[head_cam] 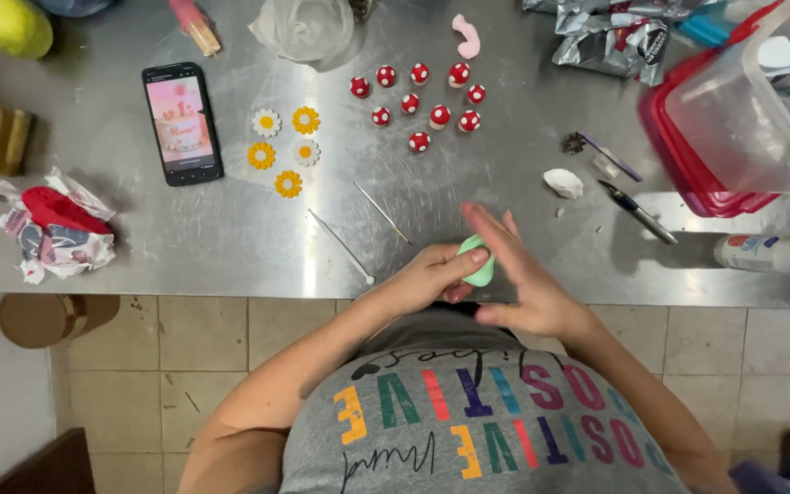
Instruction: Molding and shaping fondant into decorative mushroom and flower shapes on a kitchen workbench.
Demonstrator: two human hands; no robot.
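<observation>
A lump of pale green paste [479,263] is pressed between my two palms at the near edge of the steel table [230,229]. My left hand [432,274] curls under and around it. My right hand [518,274] lies flat against it with fingers stretched out. On the table beyond my hands stand several small red mushrooms with white dots [418,102]. To their left lie several white and yellow daisy flowers [285,149]. Two thin metal modelling tools [358,233] rest just left of my hands.
A phone [182,122] showing a pink cake lies at left. A clear box with a red lid [733,128], a craft knife [637,210], a white paste scrap [563,182], a glue bottle [770,252], a pink paste piece [466,35] and crumpled wrappers [57,224] surround the work area.
</observation>
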